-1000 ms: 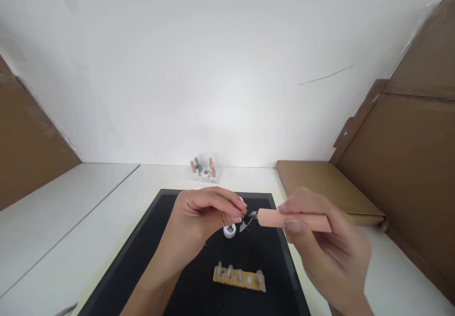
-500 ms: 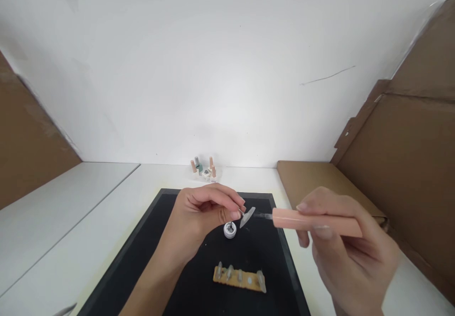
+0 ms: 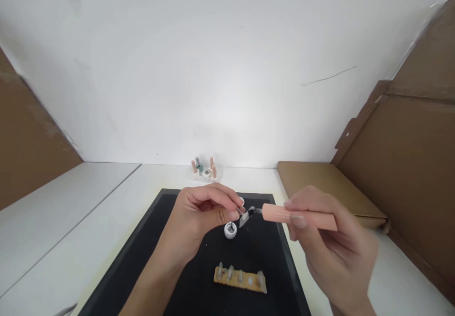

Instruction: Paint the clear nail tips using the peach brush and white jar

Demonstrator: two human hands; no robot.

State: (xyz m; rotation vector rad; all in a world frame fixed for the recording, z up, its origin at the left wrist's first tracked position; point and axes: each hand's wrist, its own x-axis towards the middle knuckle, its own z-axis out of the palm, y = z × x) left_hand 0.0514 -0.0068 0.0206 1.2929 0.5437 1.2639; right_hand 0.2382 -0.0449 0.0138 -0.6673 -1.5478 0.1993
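My left hand [image 3: 202,216] is closed in a pinch on the thin stem of a pale false nail tip [image 3: 244,219], which tilts above the black mat. My right hand [image 3: 332,249] grips a nail polish brush [image 3: 275,213] by its long peach cap. The dark bristle end of that brush meets the upper part of the nail tip. Just below my left fingertips, a small round white pot [image 3: 230,231] with something dark inside stands on the mat. Nearer to me lies a yellowish strip [image 3: 236,281] carrying several clear nail tips and a pale round dot.
The black mat [image 3: 192,287] covers the middle of the white table [image 3: 81,211]. Several polish bottles [image 3: 213,171] stand in a clear holder by the back wall. A flat cardboard box [image 3: 313,178] lies at the right, and brown cardboard panels [image 3: 408,154] rise on both sides.
My right hand has moved left with the brush, bringing the bristles onto the nail tip, where darker colour shows. My left hand stays almost still; the nail tip has turned slightly.
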